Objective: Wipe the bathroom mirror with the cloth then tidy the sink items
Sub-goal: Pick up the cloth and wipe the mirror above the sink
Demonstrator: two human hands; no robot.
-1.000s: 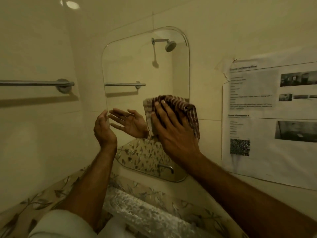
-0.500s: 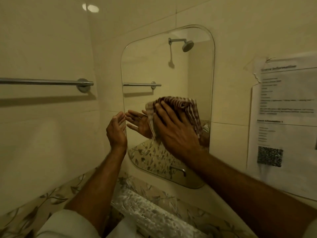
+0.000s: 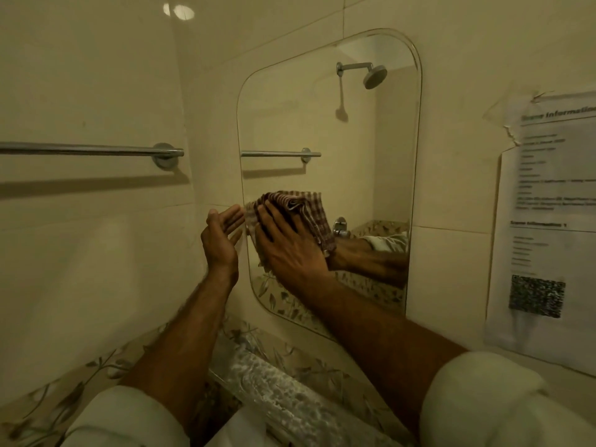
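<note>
A rounded frameless mirror (image 3: 354, 140) hangs on the cream tiled wall. My right hand (image 3: 290, 250) presses a brown-and-white checked cloth (image 3: 300, 204) flat against the mirror's lower left part, fingers spread over the cloth. My left hand (image 3: 221, 237) stands open, palm toward the mirror, at the mirror's left edge and holds nothing. The glass reflects a shower head, a towel rail and my right forearm. No sink items are visible.
A chrome towel rail (image 3: 90, 150) runs along the left wall. A taped paper notice (image 3: 548, 221) with a QR code hangs right of the mirror. Below lie a leaf-patterned tile border (image 3: 96, 366) and a speckled ledge (image 3: 277, 391).
My right hand has slid the cloth leftward across the glass to the mirror's left edge, close to my left hand. The view has shifted left, so the mirror sits further right.
</note>
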